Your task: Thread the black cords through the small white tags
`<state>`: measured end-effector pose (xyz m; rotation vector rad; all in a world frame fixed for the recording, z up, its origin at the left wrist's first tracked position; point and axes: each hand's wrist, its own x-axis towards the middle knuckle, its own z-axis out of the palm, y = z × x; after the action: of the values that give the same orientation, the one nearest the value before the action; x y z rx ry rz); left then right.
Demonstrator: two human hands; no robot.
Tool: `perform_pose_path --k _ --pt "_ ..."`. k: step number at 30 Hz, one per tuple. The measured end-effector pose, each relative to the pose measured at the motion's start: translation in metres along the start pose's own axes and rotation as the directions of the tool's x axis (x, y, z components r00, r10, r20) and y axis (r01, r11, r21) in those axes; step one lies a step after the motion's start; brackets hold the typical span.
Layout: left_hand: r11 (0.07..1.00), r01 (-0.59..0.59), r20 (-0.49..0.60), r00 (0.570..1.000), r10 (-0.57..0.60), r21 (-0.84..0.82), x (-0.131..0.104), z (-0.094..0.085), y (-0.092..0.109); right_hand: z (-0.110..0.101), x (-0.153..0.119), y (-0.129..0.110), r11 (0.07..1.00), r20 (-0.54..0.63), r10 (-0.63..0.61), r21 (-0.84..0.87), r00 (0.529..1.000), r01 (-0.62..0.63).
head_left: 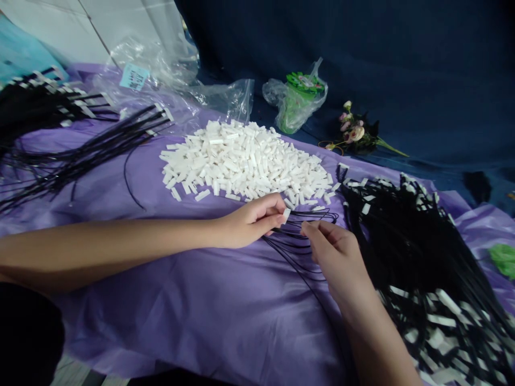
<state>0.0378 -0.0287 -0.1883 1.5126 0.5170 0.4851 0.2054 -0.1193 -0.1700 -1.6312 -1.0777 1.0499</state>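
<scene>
My left hand (257, 219) is closed, with a small white plastic piece (286, 214) pinched at the tips of the thumb and forefinger. Thin black cords (287, 249) fan out from under its fingers to the right; whether the palm grips them is hidden. Just right of it, my right hand (336, 244) is closed in a pinch at the cords, seemingly on one of them. Behind both hands lies a heap of loose white plastic pieces (245, 161), like the one in my left fingers.
On the purple cloth (193, 305), black cords with white ends (418, 241) pile up at right. More bundled cords (80, 145) lie at left. Behind are clear plastic bags (161, 69), a bagged green cup (298, 102) and artificial flowers (356, 131).
</scene>
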Motion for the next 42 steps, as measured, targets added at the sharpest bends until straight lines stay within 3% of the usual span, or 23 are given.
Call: perform_pose_path --k 9,23,30,35,42 --pt "0.995 0.067 -0.020 0.997 -0.068 -0.069 0.002 -0.001 0.002 0.008 0.000 -0.006 0.966 -0.042 -0.205 -0.169 0.978 0.195" --pt "0.996 0.060 -0.009 0.998 -0.061 -0.065 0.001 -0.001 0.002 0.014 0.001 -0.001 0.963 -0.083 -0.211 -0.187 0.974 0.193" --pt "0.992 0.065 -0.008 0.998 -0.067 -0.109 0.002 -0.001 0.001 0.016 -0.002 -0.002 0.943 -0.046 -0.241 -0.246 0.969 0.223" --pt "0.986 0.082 -0.021 0.996 -0.086 -0.147 0.004 -0.002 -0.001 0.014 -0.005 0.000 0.761 -0.040 -0.458 -0.534 0.888 0.369" --pt "0.981 0.084 -0.014 0.996 -0.088 -0.173 0.006 -0.004 -0.003 0.019 -0.002 0.004 0.664 -0.035 -0.610 -0.567 0.792 0.486"
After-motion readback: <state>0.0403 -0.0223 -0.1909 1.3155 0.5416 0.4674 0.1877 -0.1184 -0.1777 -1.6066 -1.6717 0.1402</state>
